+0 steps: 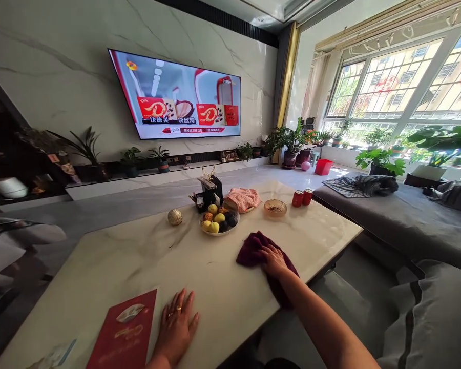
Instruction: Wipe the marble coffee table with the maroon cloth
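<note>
- Currently, the dark purple cloth [249,249] lies bunched under the right hand [274,260], its tail reaching the near edge of the marble-patterned table [138,256].
- The right hand is palm down, fingers loosely extended over the fabric; the left hand [177,322] is spread flat on the tabletop, just beside the red folder [119,333].
- As for progress, the cloth is out and under the palm, but treated and untreated surface cannot be told apart; small dark marks show left of the cloth.
- Marble surface shows between the hands and rightward from the cloth, which seems to leave sideways room.
- Forward reach looks tighter: the fruit plate [215,234], glass bowl [275,207] and red cans [297,198] stand beyond.
- The near edge runs close by the right forearm, so the trailing fabric could slip over it.
</note>
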`<state>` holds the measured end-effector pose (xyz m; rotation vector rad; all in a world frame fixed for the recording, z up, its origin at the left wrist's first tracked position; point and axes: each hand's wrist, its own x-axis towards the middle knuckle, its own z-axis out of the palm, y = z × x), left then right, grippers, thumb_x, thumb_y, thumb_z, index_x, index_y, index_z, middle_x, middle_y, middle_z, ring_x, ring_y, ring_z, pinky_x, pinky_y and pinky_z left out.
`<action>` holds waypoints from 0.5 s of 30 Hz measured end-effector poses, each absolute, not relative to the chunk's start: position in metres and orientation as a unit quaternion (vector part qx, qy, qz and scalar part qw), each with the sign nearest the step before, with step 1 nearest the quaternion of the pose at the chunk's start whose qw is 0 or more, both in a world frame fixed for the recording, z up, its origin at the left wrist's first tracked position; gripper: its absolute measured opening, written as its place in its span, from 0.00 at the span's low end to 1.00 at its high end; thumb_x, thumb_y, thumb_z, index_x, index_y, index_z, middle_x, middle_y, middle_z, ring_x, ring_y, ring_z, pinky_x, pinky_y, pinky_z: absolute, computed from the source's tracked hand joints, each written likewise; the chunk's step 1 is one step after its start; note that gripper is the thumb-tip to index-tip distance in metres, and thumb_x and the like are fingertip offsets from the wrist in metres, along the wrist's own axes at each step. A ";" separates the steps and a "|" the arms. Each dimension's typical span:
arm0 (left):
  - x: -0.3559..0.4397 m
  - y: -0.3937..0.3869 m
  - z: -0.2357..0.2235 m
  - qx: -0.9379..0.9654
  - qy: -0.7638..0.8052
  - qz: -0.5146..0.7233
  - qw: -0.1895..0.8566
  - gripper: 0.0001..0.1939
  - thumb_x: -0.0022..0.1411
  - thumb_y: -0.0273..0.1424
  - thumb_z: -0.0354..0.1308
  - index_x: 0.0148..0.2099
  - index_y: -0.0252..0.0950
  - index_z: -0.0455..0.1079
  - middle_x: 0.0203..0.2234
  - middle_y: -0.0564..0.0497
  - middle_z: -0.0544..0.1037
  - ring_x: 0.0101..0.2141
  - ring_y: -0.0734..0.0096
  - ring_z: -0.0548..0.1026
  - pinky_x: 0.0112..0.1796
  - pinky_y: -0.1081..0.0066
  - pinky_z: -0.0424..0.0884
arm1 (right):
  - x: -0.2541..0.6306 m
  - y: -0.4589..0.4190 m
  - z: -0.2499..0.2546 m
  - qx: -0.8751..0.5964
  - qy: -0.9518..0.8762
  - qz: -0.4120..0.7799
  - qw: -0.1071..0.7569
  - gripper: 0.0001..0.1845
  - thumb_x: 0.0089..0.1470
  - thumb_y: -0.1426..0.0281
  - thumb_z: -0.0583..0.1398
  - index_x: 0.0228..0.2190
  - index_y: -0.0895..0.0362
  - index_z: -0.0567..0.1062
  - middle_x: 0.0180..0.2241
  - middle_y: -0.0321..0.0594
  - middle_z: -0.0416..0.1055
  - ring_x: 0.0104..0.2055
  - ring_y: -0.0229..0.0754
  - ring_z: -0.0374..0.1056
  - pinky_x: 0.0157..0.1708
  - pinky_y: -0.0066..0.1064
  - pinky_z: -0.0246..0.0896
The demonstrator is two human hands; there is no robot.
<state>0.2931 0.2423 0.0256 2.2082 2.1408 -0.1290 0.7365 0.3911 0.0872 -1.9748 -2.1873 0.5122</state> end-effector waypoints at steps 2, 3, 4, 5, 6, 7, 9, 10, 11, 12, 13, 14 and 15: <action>0.285 0.242 0.017 0.723 0.690 -0.033 0.020 0.39 0.92 0.40 0.39 0.94 0.32 0.59 0.94 0.32 0.54 0.92 0.38 0.58 0.90 0.32 0.60 | 0.715 0.425 0.092 -0.666 -0.724 0.164 0.079 0.41 0.78 0.61 0.67 0.86 0.40 0.77 0.92 0.38 0.66 0.97 0.63 0.53 0.95 0.56 0.47; 0.281 0.242 0.013 0.726 0.687 -0.027 0.016 0.39 0.93 0.41 0.38 0.94 0.33 0.59 0.94 0.32 0.54 0.92 0.38 0.58 0.90 0.33 0.60 | 0.706 0.443 0.093 -0.669 -0.721 0.162 0.082 0.40 0.79 0.60 0.66 0.86 0.41 0.76 0.92 0.38 0.65 0.96 0.63 0.53 0.95 0.56 0.47; 0.278 0.242 0.009 0.728 0.686 -0.024 0.014 0.39 0.93 0.43 0.37 0.94 0.33 0.59 0.94 0.33 0.54 0.92 0.39 0.58 0.90 0.33 0.60 | 0.698 0.461 0.094 -0.672 -0.718 0.160 0.085 0.40 0.80 0.59 0.65 0.86 0.41 0.76 0.92 0.39 0.65 0.96 0.64 0.53 0.94 0.56 0.47; 0.275 0.243 0.006 0.728 0.685 -0.025 0.016 0.40 0.93 0.44 0.37 0.94 0.34 0.59 0.94 0.33 0.55 0.92 0.39 0.58 0.90 0.33 0.60 | 0.692 0.479 0.094 -0.674 -0.716 0.159 0.088 0.39 0.81 0.58 0.65 0.87 0.41 0.75 0.92 0.39 0.65 0.96 0.64 0.53 0.94 0.56 0.47; 0.272 0.243 0.005 0.727 0.686 -0.029 0.020 0.41 0.93 0.46 0.36 0.94 0.34 0.59 0.94 0.34 0.55 0.92 0.39 0.58 0.90 0.33 0.61 | 0.687 0.495 0.094 -0.676 -0.714 0.158 0.091 0.39 0.82 0.58 0.64 0.87 0.41 0.75 0.92 0.39 0.65 0.96 0.64 0.53 0.93 0.56 0.48; 0.271 0.243 0.004 0.724 0.688 -0.036 0.025 0.41 0.93 0.47 0.36 0.94 0.34 0.59 0.94 0.34 0.56 0.92 0.39 0.58 0.90 0.32 0.61 | 0.684 0.511 0.094 -0.679 -0.711 0.158 0.094 0.38 0.82 0.57 0.64 0.86 0.41 0.75 0.92 0.39 0.65 0.95 0.64 0.53 0.93 0.56 0.48; 0.269 0.243 0.003 0.719 0.693 -0.042 0.032 0.42 0.92 0.48 0.38 0.94 0.33 0.59 0.94 0.33 0.56 0.92 0.37 0.58 0.90 0.32 0.60 | 0.683 0.536 0.092 -0.683 -0.706 0.156 0.100 0.37 0.83 0.57 0.63 0.86 0.41 0.76 0.92 0.40 0.66 0.94 0.64 0.54 0.92 0.57 0.48; 0.269 0.243 0.002 0.719 0.693 -0.039 0.032 0.43 0.91 0.49 0.38 0.94 0.32 0.60 0.94 0.32 0.57 0.92 0.36 0.59 0.90 0.32 0.60 | 0.686 0.546 0.091 -0.685 -0.704 0.155 0.103 0.37 0.82 0.57 0.64 0.86 0.41 0.76 0.92 0.40 0.66 0.94 0.64 0.54 0.92 0.56 0.49; 0.268 0.243 0.001 0.719 0.693 -0.031 0.030 0.43 0.90 0.49 0.39 0.93 0.31 0.61 0.93 0.32 0.58 0.92 0.35 0.59 0.90 0.32 0.60 | 0.691 0.553 0.090 -0.688 -0.702 0.153 0.106 0.37 0.82 0.58 0.64 0.86 0.42 0.76 0.92 0.40 0.66 0.94 0.64 0.55 0.91 0.56 0.49; 0.267 0.243 -0.001 0.720 0.694 -0.020 0.025 0.43 0.90 0.49 0.39 0.92 0.30 0.63 0.93 0.31 0.59 0.91 0.33 0.60 0.90 0.31 0.61 | 0.698 0.559 0.089 -0.691 -0.699 0.150 0.108 0.37 0.82 0.58 0.63 0.86 0.42 0.76 0.91 0.40 0.67 0.93 0.64 0.55 0.91 0.55 0.50; 0.265 0.243 -0.004 0.721 0.692 -0.007 0.020 0.44 0.89 0.49 0.39 0.91 0.29 0.65 0.93 0.30 0.60 0.91 0.32 0.61 0.90 0.31 0.61 | 0.708 0.564 0.088 -0.694 -0.696 0.147 0.110 0.37 0.82 0.58 0.63 0.85 0.42 0.77 0.91 0.41 0.67 0.93 0.63 0.55 0.90 0.55 0.50; 0.263 0.242 -0.008 0.723 0.691 0.007 0.013 0.44 0.89 0.49 0.39 0.91 0.28 0.67 0.92 0.29 0.61 0.90 0.31 0.63 0.90 0.30 0.62 | 0.720 0.566 0.087 -0.699 -0.692 0.143 0.112 0.36 0.82 0.59 0.62 0.85 0.42 0.77 0.91 0.41 0.68 0.92 0.63 0.56 0.90 0.54 0.51; 0.261 0.242 -0.011 0.724 0.690 0.019 0.007 0.45 0.89 0.49 0.39 0.90 0.28 0.68 0.92 0.29 0.62 0.90 0.30 0.64 0.89 0.30 0.63 | 0.734 0.566 0.085 -0.703 -0.689 0.139 0.113 0.36 0.83 0.59 0.62 0.85 0.42 0.78 0.90 0.41 0.69 0.92 0.62 0.56 0.90 0.54 0.51</action>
